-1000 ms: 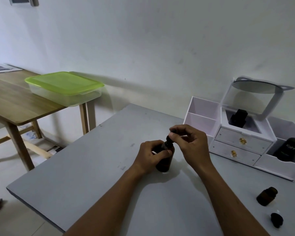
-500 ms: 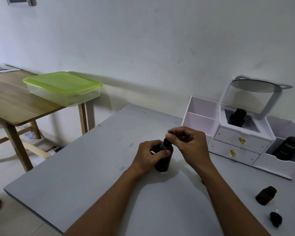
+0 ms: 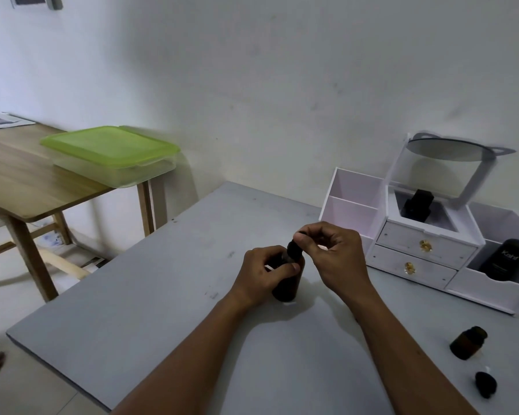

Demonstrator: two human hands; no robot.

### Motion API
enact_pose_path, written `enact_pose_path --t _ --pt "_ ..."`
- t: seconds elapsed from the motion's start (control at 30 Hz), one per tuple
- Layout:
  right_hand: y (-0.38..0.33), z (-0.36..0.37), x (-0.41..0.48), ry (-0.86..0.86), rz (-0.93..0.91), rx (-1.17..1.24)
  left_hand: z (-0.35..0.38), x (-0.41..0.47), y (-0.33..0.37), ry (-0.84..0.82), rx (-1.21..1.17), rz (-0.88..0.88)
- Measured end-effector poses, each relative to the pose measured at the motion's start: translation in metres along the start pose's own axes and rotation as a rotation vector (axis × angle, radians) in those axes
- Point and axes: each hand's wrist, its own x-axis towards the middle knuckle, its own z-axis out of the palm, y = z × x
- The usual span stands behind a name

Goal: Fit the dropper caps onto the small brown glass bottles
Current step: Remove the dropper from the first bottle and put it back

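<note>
While the table (image 3: 150, 295) and organiser (image 3: 414, 262) sit as they did a second ago, the hands have barely shifted. The left hand (image 3: 261, 274) grips the bottle (image 3: 286, 287) standing mid-table, and the right hand (image 3: 333, 256) pinches the cap (image 3: 292, 250) on its neck, fingers a touch further round. The cap is probably being screwed down, not yet tight. A second bottle (image 3: 468, 342) waits capless near the right edge, a loose cap (image 3: 486, 384) just beside it. The organiser's black tube (image 3: 505, 259) reads "Kahf".

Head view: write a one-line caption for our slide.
Left hand steadies a brown bottle on the grey table while the right hand fits its dropper cap.
</note>
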Motion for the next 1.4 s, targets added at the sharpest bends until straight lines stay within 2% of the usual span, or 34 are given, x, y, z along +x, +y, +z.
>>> enact_pose_path --t 0.43,0.6,0.77,0.87,1.0,1.07,1.2,1.3,1.4 --pt "-0.023 -0.015 0.007 0.003 0.054 0.175 0.002 -0.001 0.002 -0.003 -0.003 -0.038" --pt "-0.049 -0.035 0.023 0.035 -0.041 0.179 0.002 -0.003 0.001 -0.011 -0.007 -0.074" --pt "-0.075 -0.073 0.026 0.141 -0.159 0.217 0.001 -0.009 0.012 0.018 -0.063 -0.057" --pt "-0.079 -0.102 0.017 0.220 -0.188 0.226 -0.002 -0.017 0.023 0.160 -0.003 -0.010" --pt "-0.063 -0.134 0.000 0.273 -0.152 0.191 0.000 -0.038 0.050 0.505 0.061 0.071" --pt "-0.050 -0.146 -0.009 0.281 -0.127 0.157 0.008 -0.051 0.065 0.563 0.042 0.115" --pt "-0.025 -0.157 -0.024 0.292 -0.065 0.091 0.040 -0.066 0.085 0.423 -0.048 0.125" --pt "-0.011 -0.160 -0.031 0.299 -0.032 0.081 0.069 -0.062 0.087 0.204 -0.097 -0.010" --pt "0.001 -0.160 -0.035 0.320 0.014 0.078 0.095 -0.052 0.080 -0.057 -0.031 -0.179"
